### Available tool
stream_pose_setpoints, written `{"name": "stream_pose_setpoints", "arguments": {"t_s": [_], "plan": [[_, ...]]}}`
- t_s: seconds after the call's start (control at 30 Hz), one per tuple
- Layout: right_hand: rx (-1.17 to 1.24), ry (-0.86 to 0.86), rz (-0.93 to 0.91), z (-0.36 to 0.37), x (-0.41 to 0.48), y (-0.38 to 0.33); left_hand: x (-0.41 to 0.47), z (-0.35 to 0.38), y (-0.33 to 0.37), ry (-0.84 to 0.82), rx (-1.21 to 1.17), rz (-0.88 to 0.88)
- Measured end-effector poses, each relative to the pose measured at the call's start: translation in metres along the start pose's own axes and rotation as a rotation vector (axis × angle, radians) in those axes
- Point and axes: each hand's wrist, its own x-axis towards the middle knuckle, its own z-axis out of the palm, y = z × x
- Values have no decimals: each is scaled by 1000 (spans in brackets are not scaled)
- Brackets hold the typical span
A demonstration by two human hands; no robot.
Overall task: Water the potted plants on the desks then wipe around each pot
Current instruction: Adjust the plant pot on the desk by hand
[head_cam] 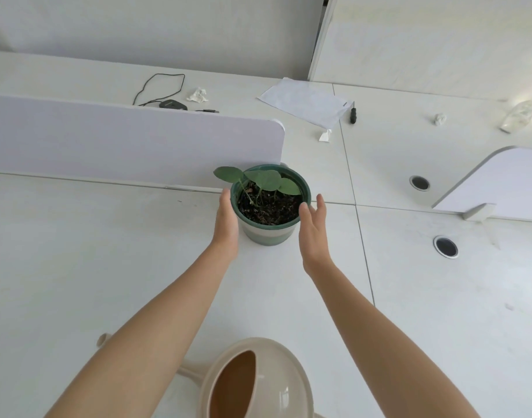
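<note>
A green pot with dark soil and a small broad-leaved plant stands on the white desk, against the end of a low divider. My left hand lies flat against the pot's left side. My right hand is at the pot's right side, thumb at the rim, fingers apart and pointing away. Neither hand is closed around the pot. A beige watering can sits at the near edge between my forearms, its spout poking out left behind my left arm.
A white divider panel runs left from the pot; another stands at right. Beyond it lie a black cable and device, crumpled tissues, a paper sheet and a plastic bag. Two cable grommets sit at right.
</note>
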Motion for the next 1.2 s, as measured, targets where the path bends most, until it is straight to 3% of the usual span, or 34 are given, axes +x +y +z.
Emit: {"name": "stream_pose_setpoints", "arguments": {"t_s": [0.1, 0.33, 0.6, 0.77, 0.97, 1.07, 1.2], "plan": [[16, -5, 8, 5, 4, -1, -2, 7, -9, -1, 8, -1], [73, 35, 100, 4, 10, -13, -24, 27, -9, 188, -3, -33], [-118, 17, -12, -42, -87, 3, -122, -54, 31, 217, 27, 119], [-292, 52, -46, -64, -161, 35, -194, -107, 12, 428, -41, 259], [-491, 68, -151, -73, -219, 78, -223, -144, -35, 653, -55, 223], [-527, 60, -104, -75, -232, 95, -221, -149, -53, 649, -56, 134], [-564, 32, -54, -73, -244, 110, -214, -148, -62, 453, -78, -16]]}}
